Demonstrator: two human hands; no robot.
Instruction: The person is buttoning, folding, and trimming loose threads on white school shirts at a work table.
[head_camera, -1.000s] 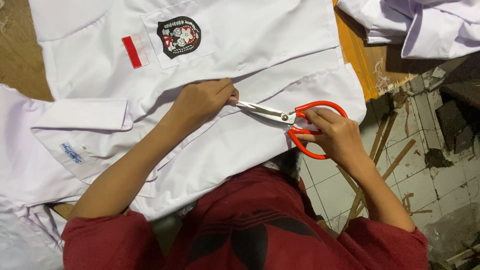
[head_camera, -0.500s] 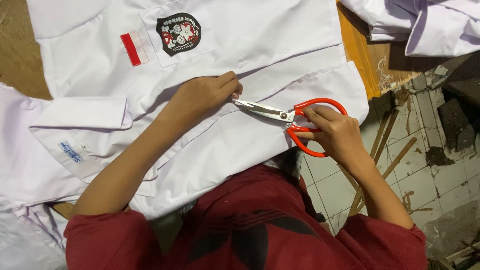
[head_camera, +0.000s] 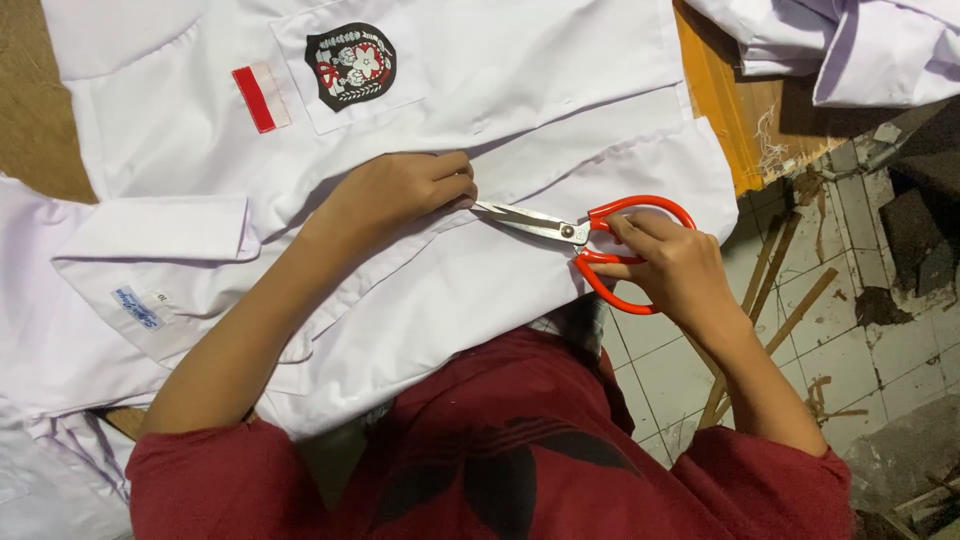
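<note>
Between both hands, scissors (head_camera: 560, 232) in right hand (head_camera: 672, 270) grip, blade tips at left hand (head_camera: 400, 190) pinching white shirt (head_camera: 520, 90)

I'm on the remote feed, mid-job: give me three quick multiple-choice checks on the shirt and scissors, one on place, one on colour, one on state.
1. Where do the tips of the scissors point?
A. at the left hand's fingers
B. at the floor tiles
C. at the badge

2. What colour are the scissor handles?
A. black
B. orange-red
C. blue

3. How does the right hand stand to the scissors?
A. rests apart from them
B. fingers through the handle loops
C. pinches the blades

Answers:
1 A: the blade tips lie next to the left hand, which presses on the white shirt.
2 B: both loops are orange-red against the white cloth.
3 B: the fingers pass through the loops, and the blades are only a little apart.
</note>
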